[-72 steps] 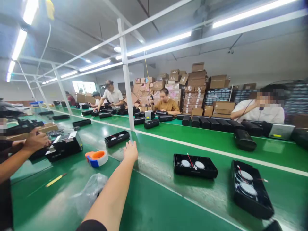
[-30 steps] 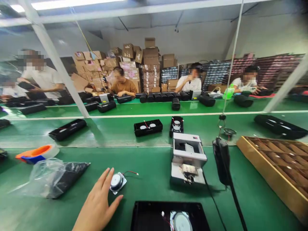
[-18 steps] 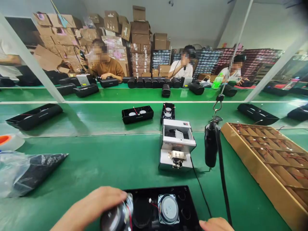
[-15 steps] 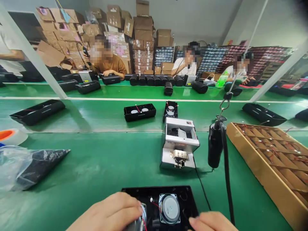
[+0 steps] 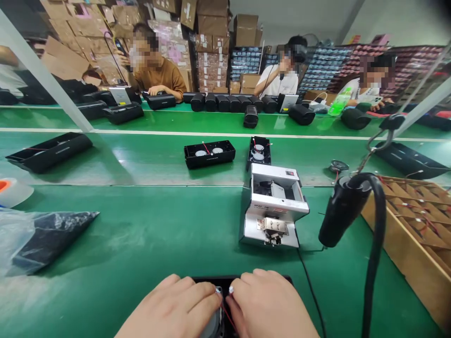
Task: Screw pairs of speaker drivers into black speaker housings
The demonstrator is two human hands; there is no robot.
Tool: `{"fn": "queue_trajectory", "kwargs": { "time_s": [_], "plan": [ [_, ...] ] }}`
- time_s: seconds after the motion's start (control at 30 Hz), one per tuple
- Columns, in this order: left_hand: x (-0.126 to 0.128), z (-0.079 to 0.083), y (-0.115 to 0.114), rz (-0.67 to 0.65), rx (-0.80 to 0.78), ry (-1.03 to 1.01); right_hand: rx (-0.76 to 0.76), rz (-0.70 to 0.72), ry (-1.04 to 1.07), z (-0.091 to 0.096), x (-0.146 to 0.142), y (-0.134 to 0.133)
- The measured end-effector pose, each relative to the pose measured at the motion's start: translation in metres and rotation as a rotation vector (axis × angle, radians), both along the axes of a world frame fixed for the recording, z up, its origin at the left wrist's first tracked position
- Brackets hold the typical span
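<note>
Low in the head view lies a black speaker housing (image 5: 202, 280), mostly covered by my hands. My left hand (image 5: 176, 305) is closed over a speaker driver (image 5: 212, 326) with a metal frame, its fingertips on the driver's right edge. My right hand (image 5: 271, 305) is beside it, fingers bent over the right half of the housing, hiding the second driver there. A small white wire connector (image 5: 231, 290) shows at its fingertips; whether they grip it is unclear. A thin red wire (image 5: 229, 315) runs between the hands.
Ahead stands a white-grey screw feeder (image 5: 276, 206). An electric screwdriver (image 5: 343, 211) hangs to its right, before a divided cardboard box (image 5: 405, 258) with wired parts. A plastic bag (image 5: 52, 239) lies left. More housings (image 5: 209, 154) stand beyond; several people sit opposite.
My right hand has moved left from the housing's right edge and now covers the right driver. My left hand stays on the left driver. The view has shifted, and the screwdriver hangs more tilted.
</note>
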State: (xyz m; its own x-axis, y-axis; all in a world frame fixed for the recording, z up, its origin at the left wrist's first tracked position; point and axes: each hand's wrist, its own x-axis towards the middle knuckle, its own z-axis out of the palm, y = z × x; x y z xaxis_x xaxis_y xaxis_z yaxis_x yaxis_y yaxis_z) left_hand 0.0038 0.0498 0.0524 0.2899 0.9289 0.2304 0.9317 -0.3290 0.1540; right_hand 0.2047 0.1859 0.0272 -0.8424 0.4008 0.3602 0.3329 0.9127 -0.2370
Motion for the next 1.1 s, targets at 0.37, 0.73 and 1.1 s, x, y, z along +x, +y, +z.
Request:
{"fn": "queue_trajectory", "kwargs": {
  "time_s": [0.37,0.73,1.1],
  "plan": [
    [0.008,-0.012,0.015,-0.056,-0.008,0.054,-0.025,0.184,-0.021,0.004,0.060,0.029],
    [0.002,-0.002,0.015,-0.052,0.044,-0.035,-0.059,0.270,0.045,0.004,0.059,0.038],
    [0.012,-0.017,0.016,0.050,0.182,-0.148,-0.088,0.233,0.070,0.014,0.060,0.034]
  ]
}}
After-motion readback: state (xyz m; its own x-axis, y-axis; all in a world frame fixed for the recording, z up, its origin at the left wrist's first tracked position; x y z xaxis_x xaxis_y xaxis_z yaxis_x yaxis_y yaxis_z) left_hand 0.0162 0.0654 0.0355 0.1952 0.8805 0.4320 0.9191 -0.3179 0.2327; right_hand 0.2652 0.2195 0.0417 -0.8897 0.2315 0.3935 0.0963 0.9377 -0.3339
